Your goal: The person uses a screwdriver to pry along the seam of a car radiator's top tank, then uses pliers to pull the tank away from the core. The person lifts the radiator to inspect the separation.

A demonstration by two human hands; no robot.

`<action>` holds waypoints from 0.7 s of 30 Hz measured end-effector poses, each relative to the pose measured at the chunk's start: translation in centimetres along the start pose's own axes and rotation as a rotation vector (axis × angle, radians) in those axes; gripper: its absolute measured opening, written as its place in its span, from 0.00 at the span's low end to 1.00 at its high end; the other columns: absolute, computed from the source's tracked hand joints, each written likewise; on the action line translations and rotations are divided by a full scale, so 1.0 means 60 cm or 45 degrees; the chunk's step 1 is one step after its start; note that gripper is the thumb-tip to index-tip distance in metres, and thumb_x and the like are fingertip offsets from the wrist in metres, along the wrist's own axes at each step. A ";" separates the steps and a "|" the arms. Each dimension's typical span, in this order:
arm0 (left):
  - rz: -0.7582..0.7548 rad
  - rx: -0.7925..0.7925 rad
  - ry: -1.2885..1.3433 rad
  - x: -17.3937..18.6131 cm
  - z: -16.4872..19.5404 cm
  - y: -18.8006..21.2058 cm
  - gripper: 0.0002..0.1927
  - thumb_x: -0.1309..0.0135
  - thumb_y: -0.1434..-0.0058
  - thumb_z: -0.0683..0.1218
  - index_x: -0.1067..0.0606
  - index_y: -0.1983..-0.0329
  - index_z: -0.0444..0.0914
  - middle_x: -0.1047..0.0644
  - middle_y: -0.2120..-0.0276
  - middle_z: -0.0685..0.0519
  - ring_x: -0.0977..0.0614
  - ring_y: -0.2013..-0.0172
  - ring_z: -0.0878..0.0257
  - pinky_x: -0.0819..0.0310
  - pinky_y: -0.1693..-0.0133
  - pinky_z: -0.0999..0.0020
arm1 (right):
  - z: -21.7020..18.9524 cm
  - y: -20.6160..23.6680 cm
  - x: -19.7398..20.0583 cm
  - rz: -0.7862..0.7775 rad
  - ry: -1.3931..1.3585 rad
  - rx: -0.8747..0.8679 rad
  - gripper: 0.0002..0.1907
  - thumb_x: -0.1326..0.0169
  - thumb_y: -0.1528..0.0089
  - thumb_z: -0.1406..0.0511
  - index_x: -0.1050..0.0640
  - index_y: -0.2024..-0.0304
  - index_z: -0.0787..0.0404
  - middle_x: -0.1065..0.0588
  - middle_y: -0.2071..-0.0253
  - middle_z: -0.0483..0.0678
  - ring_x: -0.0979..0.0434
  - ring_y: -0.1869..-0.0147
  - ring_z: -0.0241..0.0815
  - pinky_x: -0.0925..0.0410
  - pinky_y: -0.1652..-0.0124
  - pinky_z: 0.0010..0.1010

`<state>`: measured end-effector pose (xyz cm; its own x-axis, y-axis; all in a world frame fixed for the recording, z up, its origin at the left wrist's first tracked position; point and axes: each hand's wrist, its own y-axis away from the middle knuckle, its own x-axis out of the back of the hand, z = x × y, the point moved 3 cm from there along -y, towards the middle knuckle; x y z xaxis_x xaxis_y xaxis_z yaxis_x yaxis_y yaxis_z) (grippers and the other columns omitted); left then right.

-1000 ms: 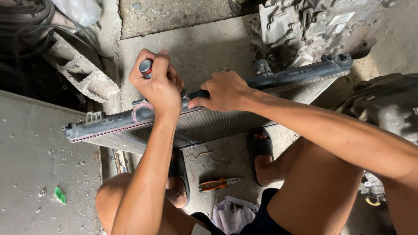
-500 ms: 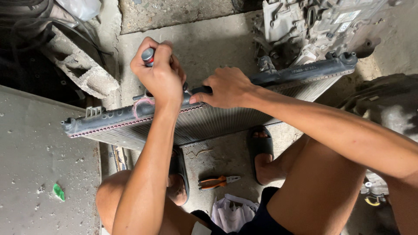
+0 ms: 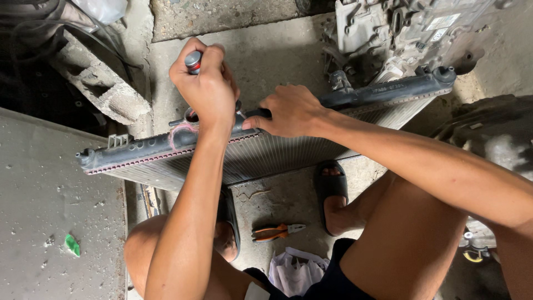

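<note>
A car radiator (image 3: 277, 158) with a black plastic top tank and grey fins stands on edge across my lap, running from lower left to upper right. My left hand (image 3: 206, 89) is closed around a tool handle (image 3: 192, 60) with a grey and red end, held upright over the tank near a round opening. My right hand (image 3: 291, 111) grips the top tank just to the right of it, fingers curled over the edge. The tool's tip is hidden behind my left hand.
Orange-handled pliers (image 3: 275, 231) lie on the concrete floor between my sandalled feet, beside a crumpled white cloth (image 3: 294, 272). A grey engine part (image 3: 400, 33) sits behind the radiator at upper right. A concrete block (image 3: 102, 89) lies at upper left, a grey panel (image 3: 50, 211) at left.
My left hand with the tool has stayed over the tank, shifting only slightly. The right hand keeps its grip on the radiator.
</note>
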<state>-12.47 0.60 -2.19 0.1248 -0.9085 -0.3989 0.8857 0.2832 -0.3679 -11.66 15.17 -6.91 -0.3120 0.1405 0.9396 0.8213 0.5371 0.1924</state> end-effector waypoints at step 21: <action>-0.020 -0.289 -0.140 -0.013 0.024 0.095 0.17 0.45 0.33 0.34 0.37 0.75 0.35 0.36 0.80 0.59 0.34 0.80 0.72 0.45 0.78 0.71 | -0.012 0.023 0.017 -0.059 0.073 0.052 0.31 0.48 0.40 0.40 0.20 0.53 0.57 0.22 0.77 0.56 0.18 0.69 0.58 0.26 0.61 0.50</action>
<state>-6.87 2.51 -2.80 0.1703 -0.9378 -0.3025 0.7662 0.3190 -0.5578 -10.49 15.43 -5.48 -0.3208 0.0674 0.9447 0.7861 0.5754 0.2259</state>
